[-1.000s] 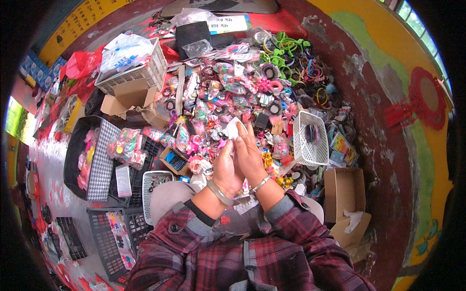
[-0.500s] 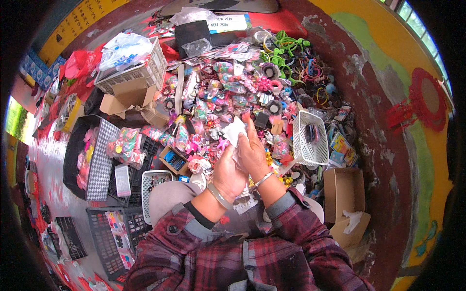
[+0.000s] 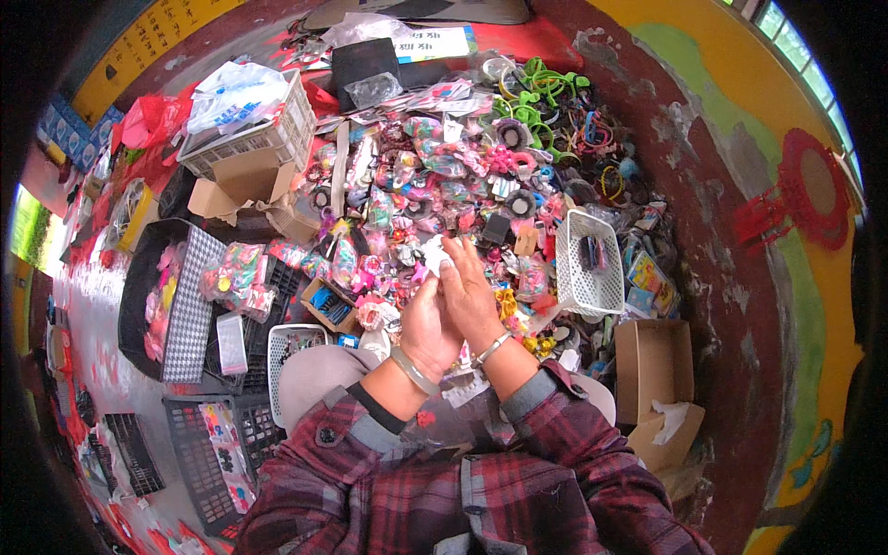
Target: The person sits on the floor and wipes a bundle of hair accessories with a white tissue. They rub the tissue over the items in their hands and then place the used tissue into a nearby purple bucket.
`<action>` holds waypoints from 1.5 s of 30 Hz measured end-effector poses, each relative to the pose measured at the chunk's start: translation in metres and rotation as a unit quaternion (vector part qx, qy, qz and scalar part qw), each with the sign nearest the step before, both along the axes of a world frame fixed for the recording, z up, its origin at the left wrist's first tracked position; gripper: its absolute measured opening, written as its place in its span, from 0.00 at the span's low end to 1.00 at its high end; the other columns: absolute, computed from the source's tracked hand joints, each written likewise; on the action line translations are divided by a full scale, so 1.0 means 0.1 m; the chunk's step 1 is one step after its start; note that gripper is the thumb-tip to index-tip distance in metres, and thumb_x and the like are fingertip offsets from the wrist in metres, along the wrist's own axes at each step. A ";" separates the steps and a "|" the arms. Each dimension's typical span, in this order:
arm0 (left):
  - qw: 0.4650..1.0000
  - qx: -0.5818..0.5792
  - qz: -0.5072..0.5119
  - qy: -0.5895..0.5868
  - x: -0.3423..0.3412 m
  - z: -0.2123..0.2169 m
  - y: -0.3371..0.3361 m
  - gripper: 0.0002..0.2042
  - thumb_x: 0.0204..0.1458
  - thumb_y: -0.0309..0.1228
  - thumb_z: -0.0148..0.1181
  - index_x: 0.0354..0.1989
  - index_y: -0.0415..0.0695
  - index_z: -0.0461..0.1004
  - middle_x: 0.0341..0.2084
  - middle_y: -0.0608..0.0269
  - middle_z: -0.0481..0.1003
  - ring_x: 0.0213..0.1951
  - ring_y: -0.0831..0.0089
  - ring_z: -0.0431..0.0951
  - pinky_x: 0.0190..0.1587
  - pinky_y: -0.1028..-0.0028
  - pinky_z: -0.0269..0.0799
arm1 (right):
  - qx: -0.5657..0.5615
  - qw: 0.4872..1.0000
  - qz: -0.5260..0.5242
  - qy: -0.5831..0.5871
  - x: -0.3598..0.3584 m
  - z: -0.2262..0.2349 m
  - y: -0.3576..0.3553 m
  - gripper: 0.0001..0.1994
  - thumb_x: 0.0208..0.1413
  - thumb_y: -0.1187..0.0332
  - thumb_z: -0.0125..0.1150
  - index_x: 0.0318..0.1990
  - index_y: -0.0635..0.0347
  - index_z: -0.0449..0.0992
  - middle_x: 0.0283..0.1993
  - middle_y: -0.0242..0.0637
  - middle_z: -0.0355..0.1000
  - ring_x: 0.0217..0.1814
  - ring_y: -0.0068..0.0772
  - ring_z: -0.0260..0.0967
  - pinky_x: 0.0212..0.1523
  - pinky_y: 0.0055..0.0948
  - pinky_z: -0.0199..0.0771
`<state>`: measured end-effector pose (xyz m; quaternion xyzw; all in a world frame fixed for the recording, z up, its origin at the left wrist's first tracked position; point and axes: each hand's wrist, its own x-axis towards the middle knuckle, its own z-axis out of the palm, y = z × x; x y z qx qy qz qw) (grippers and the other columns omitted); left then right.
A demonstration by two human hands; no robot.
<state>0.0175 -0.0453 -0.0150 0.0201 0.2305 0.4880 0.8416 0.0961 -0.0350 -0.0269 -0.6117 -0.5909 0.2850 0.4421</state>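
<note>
My left hand (image 3: 429, 326) and my right hand (image 3: 473, 303) are pressed palm to palm in front of me. A crumpled white sheet (image 3: 433, 252), tissue-like or thin plastic, sticks out past the fingers on the far side. Most of it is hidden between the palms, and I cannot tell its material. The right fingers lie flat over the left ones. Beyond them spreads a heap of small bagged hair accessories (image 3: 435, 166) in pink, green and other colours. A pink star-shaped piece (image 3: 420, 272) lies close to the left fingertips.
A white perforated basket (image 3: 589, 294) stands to the right, above an open cardboard box (image 3: 653, 365). Leftward are a small cardboard box (image 3: 330, 308), another white basket (image 3: 276, 361) and a houndstooth-sided bin (image 3: 192, 305). Green headbands (image 3: 546, 102) lie at the far right.
My hands have closed flatter together and drawn slightly nearer to me. Less of the white sheet shows above the fingers than before.
</note>
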 end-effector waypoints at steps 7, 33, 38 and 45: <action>0.990 0.105 0.094 0.026 -0.21 -0.02 0.34 0.20 0.60 0.39 0.36 0.58 0.45 0.60 0.49 0.57 0.67 0.48 0.66 0.68 0.52 0.66 0.65 | 0.081 0.993 0.056 0.071 -0.13 0.11 -0.27 0.19 0.58 0.72 0.42 0.57 0.63 0.63 0.63 0.53 0.54 0.67 0.46 0.49 0.64 0.34 0.47; 0.998 0.050 0.014 -0.027 0.00 0.02 -0.03 0.18 0.60 0.38 0.38 0.55 0.45 0.64 0.49 0.61 0.69 0.49 0.68 0.69 0.53 0.69 0.64 | -0.016 0.969 -0.043 0.243 -0.01 0.05 0.09 0.19 0.55 0.66 0.51 0.53 0.63 0.64 0.54 0.49 0.63 0.55 0.40 0.62 0.55 0.32 0.60; 0.995 0.050 0.063 -0.063 -0.19 -0.01 0.19 0.23 0.60 0.43 0.34 0.61 0.45 0.56 0.48 0.57 0.69 0.49 0.65 0.69 0.53 0.65 0.64 | 0.056 0.985 0.006 0.165 -0.14 0.06 -0.23 0.20 0.53 0.71 0.48 0.55 0.63 0.63 0.55 0.49 0.63 0.59 0.42 0.60 0.59 0.35 0.56; 0.999 0.025 0.045 -0.010 -0.08 -0.09 0.04 0.18 0.57 0.44 0.45 0.49 0.46 0.67 0.46 0.64 0.70 0.45 0.71 0.71 0.51 0.70 0.66 | 0.054 0.998 -0.001 0.025 -0.20 0.05 -0.11 0.21 0.60 0.61 0.42 0.57 0.64 0.62 0.62 0.56 0.54 0.67 0.52 0.47 0.65 0.39 0.45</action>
